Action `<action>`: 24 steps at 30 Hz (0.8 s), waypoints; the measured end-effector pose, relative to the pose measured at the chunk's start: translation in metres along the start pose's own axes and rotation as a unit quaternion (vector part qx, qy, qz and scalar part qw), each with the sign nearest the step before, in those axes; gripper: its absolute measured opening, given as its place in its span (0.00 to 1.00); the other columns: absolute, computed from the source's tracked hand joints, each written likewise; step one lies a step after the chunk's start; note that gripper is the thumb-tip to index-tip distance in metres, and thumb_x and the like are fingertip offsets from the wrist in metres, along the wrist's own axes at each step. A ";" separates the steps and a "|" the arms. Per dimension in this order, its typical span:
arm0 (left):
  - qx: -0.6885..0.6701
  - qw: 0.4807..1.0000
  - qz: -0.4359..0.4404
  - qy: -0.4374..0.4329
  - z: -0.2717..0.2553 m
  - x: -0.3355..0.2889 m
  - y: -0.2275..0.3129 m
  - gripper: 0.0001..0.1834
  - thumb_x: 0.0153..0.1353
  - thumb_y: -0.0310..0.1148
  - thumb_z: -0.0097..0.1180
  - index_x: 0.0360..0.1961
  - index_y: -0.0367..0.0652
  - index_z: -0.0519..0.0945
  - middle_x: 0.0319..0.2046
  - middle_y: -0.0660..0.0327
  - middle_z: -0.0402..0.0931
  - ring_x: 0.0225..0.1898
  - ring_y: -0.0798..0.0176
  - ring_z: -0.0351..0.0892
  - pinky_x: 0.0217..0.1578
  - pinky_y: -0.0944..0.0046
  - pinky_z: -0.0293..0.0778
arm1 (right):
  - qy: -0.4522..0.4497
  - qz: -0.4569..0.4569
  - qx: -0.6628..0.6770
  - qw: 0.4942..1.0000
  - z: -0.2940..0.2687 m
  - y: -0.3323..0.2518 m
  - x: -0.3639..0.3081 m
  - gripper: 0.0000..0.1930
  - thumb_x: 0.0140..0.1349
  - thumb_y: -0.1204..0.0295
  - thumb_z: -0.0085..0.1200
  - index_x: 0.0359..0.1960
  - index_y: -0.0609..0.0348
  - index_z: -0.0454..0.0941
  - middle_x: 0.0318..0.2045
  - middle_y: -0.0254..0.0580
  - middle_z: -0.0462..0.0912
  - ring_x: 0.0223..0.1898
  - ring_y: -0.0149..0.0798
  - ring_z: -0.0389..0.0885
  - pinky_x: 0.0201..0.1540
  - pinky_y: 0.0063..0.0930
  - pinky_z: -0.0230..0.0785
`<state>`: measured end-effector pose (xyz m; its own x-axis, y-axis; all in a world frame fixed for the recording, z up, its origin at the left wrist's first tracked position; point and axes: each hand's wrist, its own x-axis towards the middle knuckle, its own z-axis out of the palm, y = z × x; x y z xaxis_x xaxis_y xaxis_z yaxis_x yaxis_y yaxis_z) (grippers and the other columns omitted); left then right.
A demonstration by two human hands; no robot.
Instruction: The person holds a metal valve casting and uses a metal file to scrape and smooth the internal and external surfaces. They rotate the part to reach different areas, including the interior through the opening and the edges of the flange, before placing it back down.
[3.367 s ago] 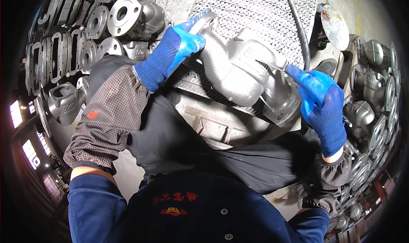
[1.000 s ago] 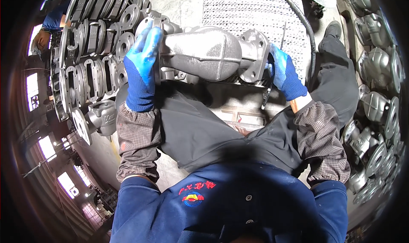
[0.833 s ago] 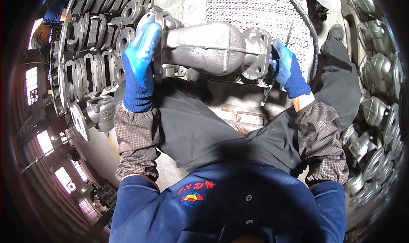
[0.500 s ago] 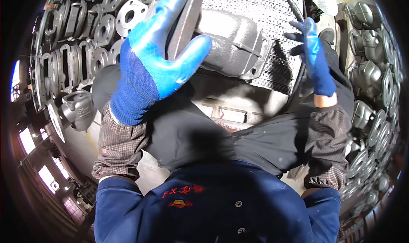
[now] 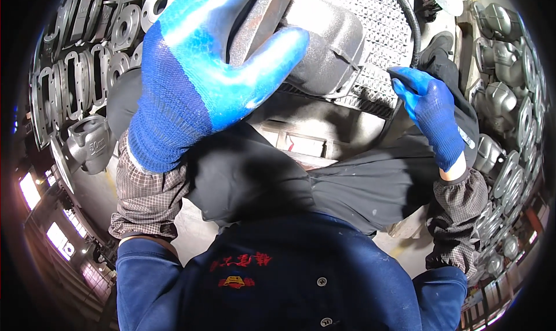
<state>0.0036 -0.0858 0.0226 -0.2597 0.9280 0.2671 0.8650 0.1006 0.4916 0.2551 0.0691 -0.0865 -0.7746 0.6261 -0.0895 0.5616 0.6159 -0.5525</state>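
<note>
My left hand (image 5: 214,64), in a blue coated glove, is raised close to the view with thumb and fingers spread; the top edge cuts off its fingertips. Within the gap by the thumb is a dark flat metal bar (image 5: 263,21). Just beyond the thumb, a rounded grey metal casting (image 5: 327,50) with a flange rests on a textured metal plate (image 5: 385,24). My right hand (image 5: 431,102), gloved likewise, has its fingers bent and closed beside a black hose (image 5: 415,32), which passes behind them. Whatever lies within those fingers is hidden.
Rows of grey flanged castings (image 5: 78,82) stand at the left. More castings (image 5: 501,64) line the right side. A single round casting (image 5: 90,144) sits by my left knee. My legs (image 5: 359,195) are on either side of the work spot.
My right hand has gone from spread fingers to bent, closed ones and has come down nearer to me. My left hand has shifted slightly left, its shape much the same.
</note>
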 end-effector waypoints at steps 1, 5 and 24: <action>0.005 1.000 0.000 0.000 0.000 0.000 0.000 0.30 0.50 0.30 0.64 0.57 0.40 0.72 0.51 0.51 0.75 0.48 0.59 0.78 0.49 0.63 0.72 | 0.003 -0.012 -0.004 1.000 0.003 0.000 0.001 0.09 0.57 0.66 0.57 0.38 0.51 0.83 0.32 0.45 0.83 0.32 0.46 0.82 0.34 0.32 0.74; 0.017 1.000 0.004 0.001 0.000 -0.001 -0.003 0.30 0.50 0.30 0.64 0.57 0.40 0.72 0.51 0.51 0.76 0.48 0.60 0.78 0.49 0.63 0.72 | -0.029 0.000 -0.058 0.998 0.006 -0.003 0.006 0.08 0.55 0.70 0.57 0.37 0.51 0.83 0.32 0.43 0.83 0.32 0.46 0.82 0.34 0.34 0.75; -0.033 0.999 0.038 0.006 0.001 0.001 -0.010 0.30 0.50 0.29 0.63 0.57 0.39 0.72 0.51 0.51 0.75 0.50 0.61 0.77 0.51 0.64 0.71 | -0.079 -0.142 -0.399 0.902 -0.005 -0.031 -0.008 0.20 0.54 0.73 0.51 0.50 0.41 0.76 0.23 0.35 0.77 0.26 0.37 0.79 0.21 0.32 0.69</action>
<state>-0.0045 -0.0854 0.0174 -0.1988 0.9279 0.3153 0.8528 0.0053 0.5222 0.2459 0.0475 -0.0644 -0.9165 0.3523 -0.1893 0.3162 0.9282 0.1962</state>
